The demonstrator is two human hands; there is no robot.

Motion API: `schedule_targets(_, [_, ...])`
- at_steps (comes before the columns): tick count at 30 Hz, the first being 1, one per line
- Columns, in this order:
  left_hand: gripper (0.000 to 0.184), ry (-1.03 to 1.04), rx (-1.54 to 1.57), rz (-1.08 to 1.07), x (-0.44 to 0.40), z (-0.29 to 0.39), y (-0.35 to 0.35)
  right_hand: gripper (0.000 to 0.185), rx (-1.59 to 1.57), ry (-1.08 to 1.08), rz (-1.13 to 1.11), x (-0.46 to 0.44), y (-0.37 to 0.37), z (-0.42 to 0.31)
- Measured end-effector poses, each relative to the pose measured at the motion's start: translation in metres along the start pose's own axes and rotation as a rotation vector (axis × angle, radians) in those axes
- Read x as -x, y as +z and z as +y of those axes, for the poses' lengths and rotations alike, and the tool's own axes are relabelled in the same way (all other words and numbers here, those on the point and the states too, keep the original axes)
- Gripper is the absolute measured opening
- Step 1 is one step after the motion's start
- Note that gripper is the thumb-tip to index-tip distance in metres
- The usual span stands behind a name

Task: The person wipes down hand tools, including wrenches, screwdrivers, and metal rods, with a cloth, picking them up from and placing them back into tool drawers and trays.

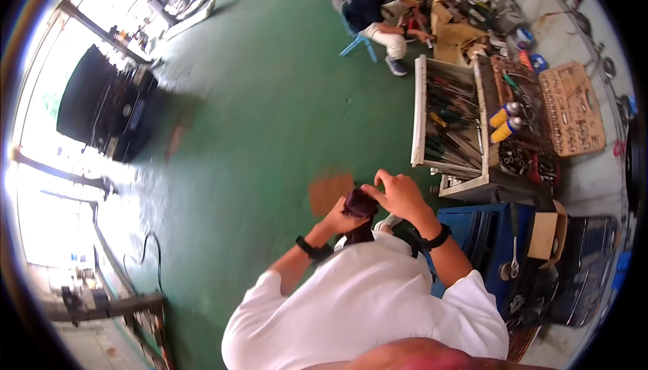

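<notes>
In the head view, a dark maroon object (360, 203), perhaps a cloth, is held close in front of the white shirt. My left hand (342, 217) is closed around its left side. My right hand (398, 196) is at its upper right, thumb against the object, with the index finger raised and bent apart from it. Both wrists wear black bands. What lies beneath the maroon object is hidden by it and by my hands.
An open drawer of tools (453, 124) stands to the right, near a blue cabinet (466, 225) and a socket set (572, 109). A person (370, 12) sits on a blue stool at the top. A black car (118, 110) is at left, cardboard (329, 193) on the floor.
</notes>
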State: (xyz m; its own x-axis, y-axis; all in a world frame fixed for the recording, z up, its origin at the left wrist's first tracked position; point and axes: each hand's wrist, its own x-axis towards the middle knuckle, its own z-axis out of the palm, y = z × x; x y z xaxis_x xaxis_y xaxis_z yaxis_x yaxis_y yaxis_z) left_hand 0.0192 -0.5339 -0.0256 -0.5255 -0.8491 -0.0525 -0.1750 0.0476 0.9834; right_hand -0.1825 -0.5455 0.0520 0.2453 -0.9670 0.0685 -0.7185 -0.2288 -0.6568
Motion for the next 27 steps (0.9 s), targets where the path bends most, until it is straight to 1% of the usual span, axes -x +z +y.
schedule_targets(2, [0.025, 0.152, -0.182, 0.080, 0.009, 0.000, -0.002, 0.041, -0.173, 0.046, 0.078, 0.006, 0.000, -0.015])
schedule_targets(3, [0.025, 0.181, -0.183, 0.048, 0.009, -0.002, -0.001, 0.041, -0.158, 0.060, 0.116, 0.009, 0.005, -0.017])
schedule_targets(5, [0.031, 0.057, -0.068, 0.091, 0.017, 0.002, 0.004, 0.038, -0.290, 0.021, 0.264, 0.021, 0.020, -0.022])
schedule_targets(6, [0.031, 0.057, -0.065, 0.075, 0.024, 0.002, 0.006, 0.038, -0.287, 0.034, 0.273, 0.031, 0.024, -0.024])
schedule_targets(8, [0.037, -0.111, 0.015, -0.050, 0.029, 0.023, 0.010, 0.038, -0.310, 0.147, 0.248, 0.046, 0.018, -0.033])
schedule_targets(9, [0.040, -0.189, 0.045, -0.086, 0.032, 0.023, 0.012, 0.039, -0.266, 0.223, 0.190, 0.054, 0.014, -0.035])
schedule_targets(10, [0.040, -0.196, 0.051, -0.091, 0.039, 0.022, 0.016, 0.039, -0.266, 0.233, 0.186, 0.064, 0.018, -0.035])
schedule_targets(12, [0.043, 0.036, -0.109, -0.106, 0.044, 0.023, 0.020, 0.042, -0.297, 0.205, 0.222, 0.077, 0.024, -0.033])
schedule_targets(13, [0.054, -0.015, -0.082, -0.158, 0.048, 0.024, 0.020, 0.050, -0.264, 0.248, 0.166, 0.081, 0.022, -0.035])
schedule_targets(14, [0.054, -0.007, -0.083, -0.164, 0.053, 0.026, 0.021, 0.050, -0.260, 0.248, 0.175, 0.086, 0.022, -0.039])
schedule_targets(16, [0.070, 0.048, 0.034, -0.128, 0.060, 0.033, 0.021, 0.054, -0.231, 0.190, 0.096, 0.091, 0.022, -0.045])
schedule_targets(17, [0.084, 0.085, 0.001, -0.129, 0.061, 0.030, 0.019, 0.066, -0.276, 0.192, 0.028, 0.089, 0.022, -0.046])
schedule_targets(18, [0.084, 0.077, -0.005, -0.115, 0.063, 0.028, 0.015, 0.066, -0.284, 0.182, 0.016, 0.087, 0.023, -0.049])
schedule_targets(20, [0.089, 0.196, -0.124, 0.019, 0.070, 0.031, 0.013, 0.070, -0.256, 0.046, 0.055, 0.083, 0.021, -0.065])
schedule_targets(22, [0.093, 0.086, -0.093, 0.037, 0.074, 0.034, 0.005, 0.069, -0.290, 0.016, 0.018, 0.077, 0.023, -0.078])
schedule_targets(23, [0.098, 0.037, -0.066, 0.085, 0.076, 0.042, 0.006, 0.067, -0.301, 0.026, 0.028, 0.069, 0.029, -0.074])
schedule_targets(24, [0.098, 0.034, -0.053, 0.103, 0.081, 0.042, 0.009, 0.065, -0.315, 0.037, 0.046, 0.065, 0.035, -0.071])
schedule_targets(25, [0.100, 0.020, -0.037, 0.132, 0.081, 0.042, 0.008, 0.054, -0.361, 0.014, 0.055, 0.059, 0.038, -0.069])
schedule_targets(26, [0.103, 0.006, -0.028, 0.157, 0.081, 0.042, 0.005, 0.054, -0.356, -0.003, 0.057, 0.052, 0.042, -0.065])
schedule_targets(27, [0.103, 0.011, -0.036, 0.161, 0.082, 0.041, 0.002, 0.049, -0.372, -0.031, 0.058, 0.048, 0.048, -0.060])
